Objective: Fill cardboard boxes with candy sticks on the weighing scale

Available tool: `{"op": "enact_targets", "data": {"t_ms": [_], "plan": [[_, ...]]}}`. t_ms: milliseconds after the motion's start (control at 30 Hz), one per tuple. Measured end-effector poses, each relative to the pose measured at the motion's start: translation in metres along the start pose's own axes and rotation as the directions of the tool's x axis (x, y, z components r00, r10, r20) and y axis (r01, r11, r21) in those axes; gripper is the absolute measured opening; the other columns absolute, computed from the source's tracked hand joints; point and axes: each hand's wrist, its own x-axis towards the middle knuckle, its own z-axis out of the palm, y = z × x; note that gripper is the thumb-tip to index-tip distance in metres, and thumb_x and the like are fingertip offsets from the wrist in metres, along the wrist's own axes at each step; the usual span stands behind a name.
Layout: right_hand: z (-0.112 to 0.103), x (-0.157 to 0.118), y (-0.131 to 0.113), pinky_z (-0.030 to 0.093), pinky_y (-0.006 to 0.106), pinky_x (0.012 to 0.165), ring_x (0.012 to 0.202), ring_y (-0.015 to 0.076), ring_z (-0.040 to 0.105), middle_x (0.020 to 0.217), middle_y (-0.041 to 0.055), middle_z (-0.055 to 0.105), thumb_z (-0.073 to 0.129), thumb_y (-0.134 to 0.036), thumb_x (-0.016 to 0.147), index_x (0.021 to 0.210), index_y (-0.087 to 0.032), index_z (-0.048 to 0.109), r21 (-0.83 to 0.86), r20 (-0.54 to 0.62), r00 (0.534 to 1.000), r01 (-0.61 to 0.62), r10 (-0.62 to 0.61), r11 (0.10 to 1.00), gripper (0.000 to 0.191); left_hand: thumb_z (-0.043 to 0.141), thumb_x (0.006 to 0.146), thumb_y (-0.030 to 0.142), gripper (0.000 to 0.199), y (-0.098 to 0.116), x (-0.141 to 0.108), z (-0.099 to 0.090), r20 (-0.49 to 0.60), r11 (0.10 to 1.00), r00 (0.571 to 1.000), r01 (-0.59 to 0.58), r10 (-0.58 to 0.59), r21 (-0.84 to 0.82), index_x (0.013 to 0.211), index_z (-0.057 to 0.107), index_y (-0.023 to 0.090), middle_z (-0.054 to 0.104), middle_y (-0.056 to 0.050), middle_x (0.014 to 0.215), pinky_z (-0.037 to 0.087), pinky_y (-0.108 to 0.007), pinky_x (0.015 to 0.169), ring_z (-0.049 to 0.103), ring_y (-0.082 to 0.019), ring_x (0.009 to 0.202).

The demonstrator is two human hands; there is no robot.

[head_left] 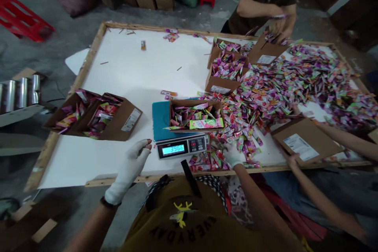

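Note:
My left hand [131, 167], in a white glove with bare fingertips, hovers over the table left of the scale. Its fingers are loosely bent and apart, with nothing between them. Gloved in white too, my right hand [232, 155] reaches into the small candy-like packets [217, 157] beside the scale; its fingers are blurred and partly hidden among them. The digital scale [174, 147] has a lit display with digits resembling 3966. On its blue platform [161, 120] rests an open cardboard box [196, 130] filled with packets, a green-and-pink one lying on top.
Two filled boxes [126, 126] stand tilted at the left. More filled boxes [220, 84] stand behind the scale. A large packet heap [283, 78] covers the right side. A co-worker's hands [280, 27] work at the far side; another's hands hold a box [310, 141] at right.

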Motion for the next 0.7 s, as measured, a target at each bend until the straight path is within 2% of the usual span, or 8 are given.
{"op": "enact_targets", "data": {"t_ms": [100,167,233,300,367,467,567,700], "plan": [[-0.052,0.009,-0.003,0.052,0.037,0.095,0.101,0.0245,0.065,0.104,0.0126,0.071,0.046,-0.020,0.083,0.107,-0.015,0.071,0.037,-0.091,0.994,0.071,-0.068,0.997,0.036,0.057,0.076,0.054,0.059,-0.005,-0.002,-0.002,0.001,0.999,0.999,0.036,-0.036,-0.025,0.116,0.071,0.014,0.074,-0.014,0.118,0.053,-0.042,0.104,0.069,-0.029,0.110],[-0.091,0.009,-0.016,0.052,0.040,0.097,0.102,0.0251,0.065,0.109,0.0134,0.071,0.044,-0.028,0.091,0.118,-0.013,0.067,0.075,-0.222,0.961,0.184,-0.164,0.980,0.039,0.056,0.077,0.055,0.061,-0.007,-0.004,0.002,0.023,0.996,0.998,0.063,-0.061,-0.065,0.118,0.070,0.012,0.074,-0.015,0.117,0.053,-0.043,0.103,0.070,-0.029,0.108],[-0.123,0.005,-0.044,0.052,0.041,0.096,0.101,0.0256,0.066,0.110,0.0130,0.072,0.048,-0.036,0.094,0.121,-0.015,0.066,0.079,-0.375,0.871,0.371,-0.317,0.925,0.038,0.056,0.078,0.057,0.062,-0.006,-0.005,0.010,0.046,0.994,0.997,0.066,-0.062,-0.092,0.118,0.069,0.012,0.074,-0.015,0.117,0.054,-0.044,0.100,0.070,-0.029,0.107],[-0.144,-0.001,-0.080,0.052,0.042,0.097,0.103,0.0262,0.066,0.110,0.0121,0.072,0.053,-0.038,0.095,0.120,-0.017,0.067,0.011,-0.441,0.747,0.559,-0.497,0.829,0.035,0.056,0.079,0.058,0.062,-0.001,-0.005,0.016,0.055,0.994,0.998,0.036,-0.030,-0.107,0.118,0.069,0.012,0.074,-0.015,0.118,0.055,-0.044,0.100,0.069,-0.030,0.108],[-0.152,-0.007,-0.116,0.052,0.041,0.098,0.107,0.0261,0.065,0.113,0.0115,0.071,0.053,-0.035,0.096,0.123,-0.019,0.067,-0.069,-0.393,0.664,0.669,-0.636,0.740,0.034,0.056,0.080,0.057,0.059,0.006,-0.004,0.018,0.051,0.995,0.998,-0.022,0.027,-0.097,0.117,0.069,0.013,0.074,-0.015,0.120,0.054,-0.043,0.102,0.068,-0.030,0.111],[-0.147,-0.012,-0.149,0.052,0.041,0.099,0.109,0.0259,0.064,0.114,0.0115,0.070,0.052,-0.033,0.098,0.122,-0.020,0.067,-0.105,-0.285,0.643,0.716,-0.711,0.690,0.032,0.055,0.084,0.054,0.052,0.011,-0.003,0.012,0.037,0.995,0.995,-0.087,0.088,-0.041,0.114,0.071,0.016,0.073,-0.013,0.124,0.051,-0.043,0.107,0.066,-0.029,0.117],[-0.138,-0.013,-0.148,0.051,0.044,0.102,0.112,0.0277,0.063,0.117,0.0129,0.067,0.057,-0.038,0.096,0.116,-0.019,0.069,-0.105,-0.239,0.666,0.705,-0.706,0.701,0.030,0.054,0.082,0.052,0.052,0.003,-0.003,0.002,0.014,0.998,0.999,-0.052,0.053,-0.027,0.114,0.071,0.015,0.073,-0.014,0.123,0.050,-0.046,0.108,0.067,-0.030,0.116],[-0.138,-0.011,-0.129,0.049,0.047,0.106,0.122,0.0297,0.059,0.127,0.0158,0.062,0.061,-0.044,0.094,0.119,-0.018,0.068,-0.067,-0.240,0.660,0.720,-0.712,0.690,0.037,0.053,0.079,0.051,0.057,-0.011,-0.005,-0.008,0.005,0.999,0.999,0.036,-0.036,-0.041,0.118,0.069,0.013,0.074,-0.015,0.119,0.052,-0.046,0.106,0.069,-0.030,0.112]]}}
